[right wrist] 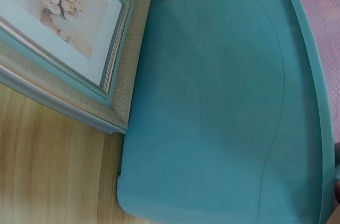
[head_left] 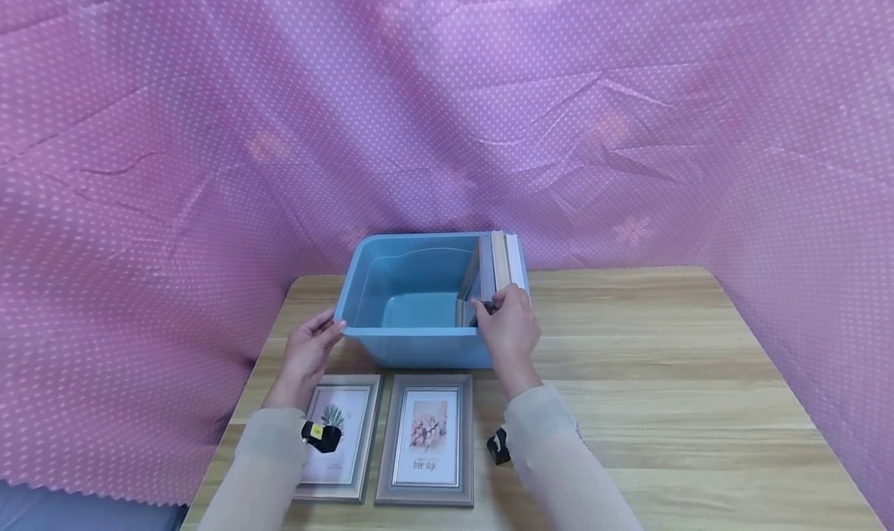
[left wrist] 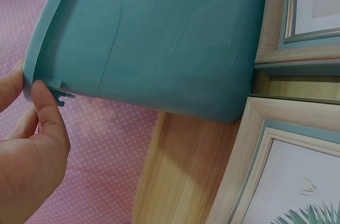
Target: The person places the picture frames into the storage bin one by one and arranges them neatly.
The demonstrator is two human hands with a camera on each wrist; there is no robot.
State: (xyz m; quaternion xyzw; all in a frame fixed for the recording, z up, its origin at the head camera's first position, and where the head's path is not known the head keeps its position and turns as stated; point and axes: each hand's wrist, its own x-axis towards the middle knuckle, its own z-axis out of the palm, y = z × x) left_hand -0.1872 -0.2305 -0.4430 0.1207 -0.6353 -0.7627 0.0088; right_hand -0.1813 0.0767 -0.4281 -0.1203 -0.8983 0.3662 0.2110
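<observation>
A light blue plastic bin (head_left: 419, 350) stands near the back edge of the wooden table. My left hand (head_left: 310, 348) pinches its front left corner at the rim, with thumb and fingers on both sides of the lip in the left wrist view. Several picture frames (head_left: 500, 259) stand on edge along the bin's right inner side. At their near end my right hand (head_left: 512, 325) reaches over the front rim and grips a frame, thumb toward the bin's middle. In the right wrist view only a sliver of that hand shows, past the rim.
Two picture frames lie face up before the bin: one with a plant print (head_left: 349, 430), partly under my left forearm, and one with a flower print (head_left: 426, 438). Pink dotted cloth (head_left: 447, 112) hangs behind and beside the table (head_left: 663, 407).
</observation>
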